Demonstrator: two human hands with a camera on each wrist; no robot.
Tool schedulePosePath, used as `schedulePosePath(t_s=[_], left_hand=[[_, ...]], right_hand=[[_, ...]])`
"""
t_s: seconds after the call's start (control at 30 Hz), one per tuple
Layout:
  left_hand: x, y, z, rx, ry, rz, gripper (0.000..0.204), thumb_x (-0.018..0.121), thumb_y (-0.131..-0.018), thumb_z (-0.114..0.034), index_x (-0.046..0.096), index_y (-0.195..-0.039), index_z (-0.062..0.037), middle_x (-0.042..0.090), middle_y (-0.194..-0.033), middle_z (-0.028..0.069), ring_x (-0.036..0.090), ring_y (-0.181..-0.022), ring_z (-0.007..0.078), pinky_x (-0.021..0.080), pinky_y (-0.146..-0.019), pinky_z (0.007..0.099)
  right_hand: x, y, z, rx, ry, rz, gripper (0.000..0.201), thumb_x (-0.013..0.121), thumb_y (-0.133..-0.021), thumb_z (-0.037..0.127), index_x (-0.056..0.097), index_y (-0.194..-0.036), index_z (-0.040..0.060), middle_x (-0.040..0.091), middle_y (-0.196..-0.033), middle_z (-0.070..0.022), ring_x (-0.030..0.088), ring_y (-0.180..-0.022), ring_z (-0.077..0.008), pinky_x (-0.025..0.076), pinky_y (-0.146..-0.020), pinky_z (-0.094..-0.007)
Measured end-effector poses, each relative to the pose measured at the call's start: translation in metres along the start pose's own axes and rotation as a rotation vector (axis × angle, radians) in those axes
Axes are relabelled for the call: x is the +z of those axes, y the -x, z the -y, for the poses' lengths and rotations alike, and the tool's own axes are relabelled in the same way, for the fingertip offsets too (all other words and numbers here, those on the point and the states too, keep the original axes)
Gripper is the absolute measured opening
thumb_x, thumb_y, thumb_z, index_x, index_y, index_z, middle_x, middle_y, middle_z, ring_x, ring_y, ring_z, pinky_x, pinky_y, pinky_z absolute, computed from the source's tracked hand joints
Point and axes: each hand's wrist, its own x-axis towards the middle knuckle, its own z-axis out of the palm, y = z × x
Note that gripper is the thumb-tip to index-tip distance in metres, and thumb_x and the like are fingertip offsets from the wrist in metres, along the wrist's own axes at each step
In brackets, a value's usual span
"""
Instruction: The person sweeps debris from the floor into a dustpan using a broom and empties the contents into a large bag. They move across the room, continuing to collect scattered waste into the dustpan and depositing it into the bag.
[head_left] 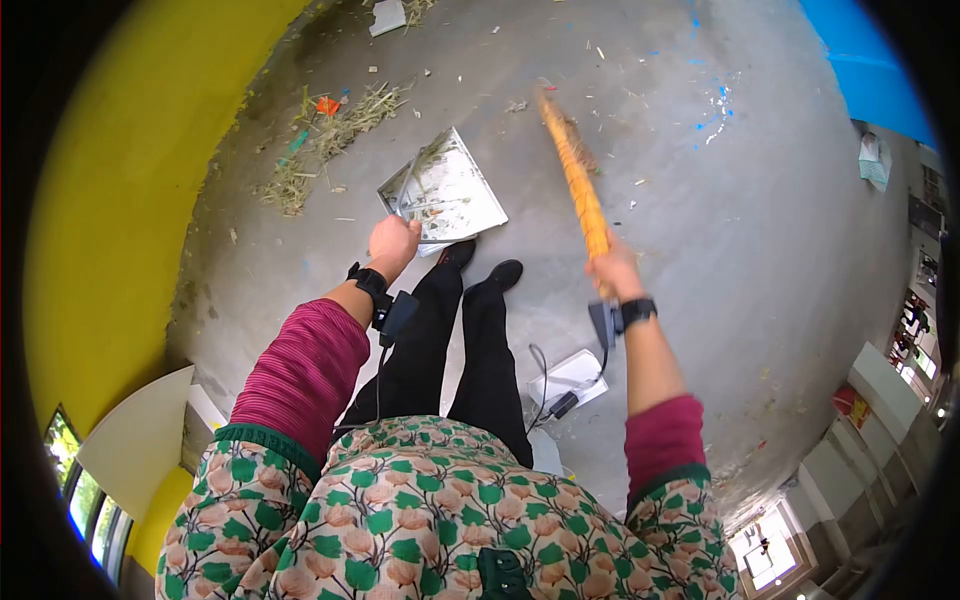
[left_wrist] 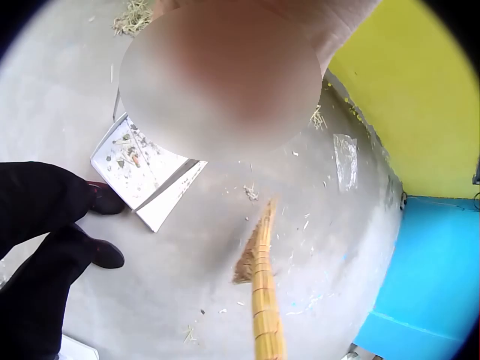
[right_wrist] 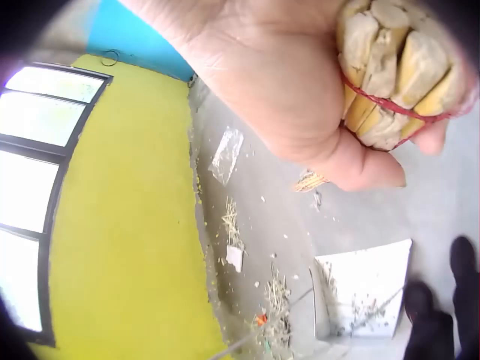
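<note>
My left hand (head_left: 395,243) grips the thin handle of a white metal dustpan (head_left: 462,195), which sits on the floor just ahead of my feet. Bits of straw and dirt lie in the pan, seen also in the right wrist view. A blurred patch hides most of this hand in the left wrist view. Out to the right, my right hand (head_left: 615,268) holds a straw broom (head_left: 576,178) by its yellow bound handle. The broom's cut stalk ends (right_wrist: 397,71), tied with red twine, show within the palm. Its brown bristles (left_wrist: 246,262) are low over the floor, right of the dustpan.
A straw pile (head_left: 335,135) with an orange scrap lies near the yellow wall (head_left: 130,200). Small scraps dot the grey floor. A clear plastic wrapper (left_wrist: 346,162) lies by the wall. Behind my shoes (head_left: 507,274) is a white box (head_left: 570,378) with a cable.
</note>
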Motion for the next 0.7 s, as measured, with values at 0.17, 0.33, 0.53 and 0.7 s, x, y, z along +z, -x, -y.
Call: schedulePosePath(t_s=[0.17,0.33,0.53,0.7], left_hand=[[0.0,0.006,-0.005,-0.001,-0.011,-0.022,0.033,0.046,-0.068,-0.028,0.057,-0.067,0.0036,0.054,-0.072,0.0219,0.053,-0.071,0.0336,0.042,-0.066,0.0391],[0.005,0.005,0.0,-0.006,-0.004,-0.01,0.033,0.047,-0.067,-0.028,0.057,-0.068,0.0031,0.055,-0.072,0.0214,0.053,-0.072,0.0336,0.042,-0.067,0.039],[0.01,0.004,0.02,0.004,0.0,-0.003,0.032,0.047,-0.066,-0.028,0.057,-0.068,0.0025,0.055,-0.071,0.0207,0.053,-0.072,0.0334,0.042,-0.067,0.0388],[0.01,0.003,0.026,0.042,-0.003,0.014,0.037,0.049,-0.067,-0.033,0.057,-0.064,0.0035,0.054,-0.07,0.0223,0.054,-0.071,0.0327,0.042,-0.066,0.0372]], right_hand=[[0.048,-0.034,0.0,-0.134,0.477,-0.015,0.031,0.047,-0.066,0.014,0.046,-0.096,0.0059,0.055,-0.081,-0.0179,0.053,-0.076,-0.0325,0.044,-0.064,-0.0387],[0.079,0.072,-0.069,-0.059,0.146,0.344,0.069,0.06,-0.047,0.011,0.039,-0.112,0.0155,0.055,-0.08,-0.0161,0.053,-0.075,-0.0302,0.042,-0.061,-0.0362],[0.048,0.081,-0.069,-0.004,0.246,0.04,0.069,0.058,-0.053,0.01,0.034,-0.117,0.0145,0.055,-0.084,-0.0172,0.053,-0.079,-0.0304,0.043,-0.068,-0.0354],[0.068,0.084,-0.074,0.016,0.352,0.058,0.071,0.06,-0.05,0.01,0.033,-0.117,0.0099,0.056,-0.069,-0.0146,0.056,-0.057,-0.0256,0.045,-0.055,-0.0333]])
